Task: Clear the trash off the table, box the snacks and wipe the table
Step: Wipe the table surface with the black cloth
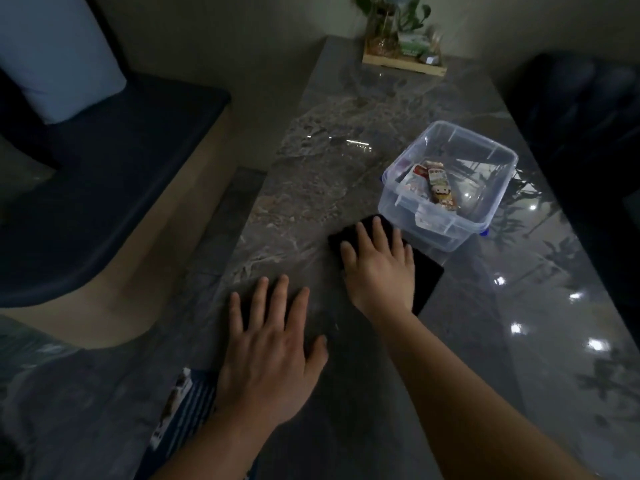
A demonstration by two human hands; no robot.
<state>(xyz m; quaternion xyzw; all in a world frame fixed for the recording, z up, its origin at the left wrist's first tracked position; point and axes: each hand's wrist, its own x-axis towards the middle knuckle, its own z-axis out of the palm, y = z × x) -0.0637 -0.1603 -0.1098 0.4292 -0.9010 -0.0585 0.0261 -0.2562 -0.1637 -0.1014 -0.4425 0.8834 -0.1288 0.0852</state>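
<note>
I've got right hand (pixel 379 268) pressed flat, fingers spread, on dark cloth (pixel 424 277) just beside snack box (pixel 450 181); left hand (pixel 273 344) flat on table (pixel 311 188), holding nothing. Risk: wipe stroke knocks box (it's v close) & shoves it

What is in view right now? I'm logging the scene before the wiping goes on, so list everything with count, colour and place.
table: one, grey marbled stone, glossy, runs down the middle
storage box: one, clear plastic, no lid on, right of table centre
snack packets: several, white and brown, inside the box
cloth: one, black, flat on the table just in front of the box
wooden tray: one, pale wood, far end of the table, holding a green plant and small items
bench seat: one, dark cushion on a tan base, left
left hand: flat on the table, fingers spread
right hand: pressed flat on the cloth
</note>
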